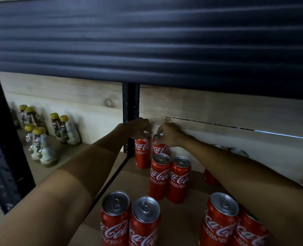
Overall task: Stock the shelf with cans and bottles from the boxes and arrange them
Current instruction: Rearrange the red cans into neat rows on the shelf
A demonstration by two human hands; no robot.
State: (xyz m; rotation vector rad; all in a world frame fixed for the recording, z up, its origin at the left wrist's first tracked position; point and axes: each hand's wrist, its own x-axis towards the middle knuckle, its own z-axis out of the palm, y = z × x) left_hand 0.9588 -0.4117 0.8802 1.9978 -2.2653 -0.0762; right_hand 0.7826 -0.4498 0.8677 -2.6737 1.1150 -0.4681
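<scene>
At the back of the shelf (182,215), the left hand (138,129) clamps its fingers on the top of one upright Coca-Cola can (141,153). The right hand (168,133) pinches the rim of the neighbouring can (158,148) just beside it. Yellow-capped bottles (46,137) stand in the left bay.

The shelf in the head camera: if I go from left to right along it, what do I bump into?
Dark metal post → yellow-capped bottles → left hand gripping a red can → right hand gripping another red can → cans behind the right arm.
</scene>
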